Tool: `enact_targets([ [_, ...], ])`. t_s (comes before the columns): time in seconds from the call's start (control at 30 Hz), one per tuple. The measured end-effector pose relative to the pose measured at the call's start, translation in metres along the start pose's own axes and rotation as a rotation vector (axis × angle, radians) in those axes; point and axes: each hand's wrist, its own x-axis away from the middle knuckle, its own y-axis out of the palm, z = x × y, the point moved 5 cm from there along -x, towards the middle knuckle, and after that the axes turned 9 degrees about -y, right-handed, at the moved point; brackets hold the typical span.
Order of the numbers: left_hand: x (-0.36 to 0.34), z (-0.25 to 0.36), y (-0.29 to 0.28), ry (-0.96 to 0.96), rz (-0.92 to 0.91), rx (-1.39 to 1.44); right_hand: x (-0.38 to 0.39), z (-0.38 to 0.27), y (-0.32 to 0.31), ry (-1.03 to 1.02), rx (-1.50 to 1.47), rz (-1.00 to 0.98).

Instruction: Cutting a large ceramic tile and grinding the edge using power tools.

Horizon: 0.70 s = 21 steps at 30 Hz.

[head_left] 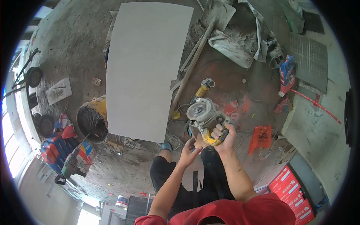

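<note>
My right hand [224,137] grips the yellow handle of a dusty circular cutting saw [204,117], held up in front of me with its round blade guard facing up and left. My left hand [190,151] touches the tool's underside near the handle, fingers bent beside my right hand. A large pale grey tile [146,67] lies flat on supports just left of the saw. A yellow angle grinder [203,89] lies on the floor beyond the saw.
A yellow bucket [92,122] of dark mortar stands at the tile's lower left. A drill mixer [72,165] lies nearby. Long wooden sticks [193,63], cement bags [234,45], an orange plastic piece [261,137], red boxes [290,189] and a blue-red tool [287,75] surround me.
</note>
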Motion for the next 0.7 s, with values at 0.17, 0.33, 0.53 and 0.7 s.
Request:
enact_targets([
  [0.17,0.004,0.011,0.025,0.118,-0.373,0.486,0.034,0.002,0.000,0.158,-0.095,-0.090],
  [0.33,0.002,-0.003,-0.008,0.141,-0.536,0.185,0.095,0.017,0.027,0.283,-0.354,-0.114],
  [0.53,0.057,0.040,0.008,0.515,-0.396,0.312,0.144,-0.006,-0.005,0.343,-0.244,-0.278],
  [0.7,0.072,0.046,-0.012,0.564,-0.054,-0.152,0.109,-0.035,-0.036,0.194,0.523,-0.263],
])
